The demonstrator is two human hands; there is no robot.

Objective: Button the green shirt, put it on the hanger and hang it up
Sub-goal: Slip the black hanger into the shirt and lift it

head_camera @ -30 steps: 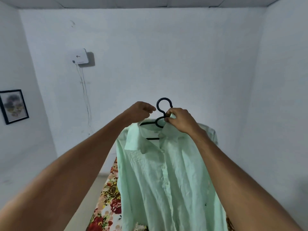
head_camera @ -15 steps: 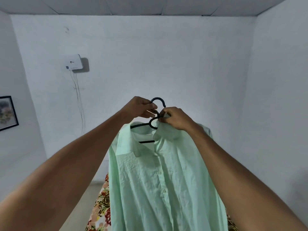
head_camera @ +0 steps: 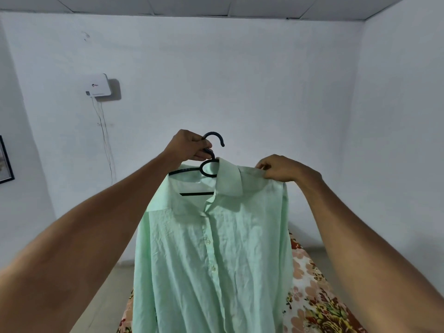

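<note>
The pale green shirt [head_camera: 211, 255] hangs in front of me on a black hanger [head_camera: 206, 170], its front placket closed with buttons showing down the middle. My left hand [head_camera: 189, 146] grips the hanger's neck just under the hook [head_camera: 213, 137], holding everything up at chest height. My right hand [head_camera: 283, 168] pinches the shirt's fabric at the right shoulder, beside the collar. The hanger's right arm is hidden under the shirt.
A bed with a floral sheet [head_camera: 312, 292] lies below and behind the shirt. White walls surround me. A white box with hanging wires [head_camera: 98, 86] is mounted on the far wall at left. A framed picture [head_camera: 4, 162] shows at the left edge.
My right hand left the hanger's neck and slid right to the shirt's shoulder. My left hand now grips the hanger under the hook. The shirt sits wider on the hanger.
</note>
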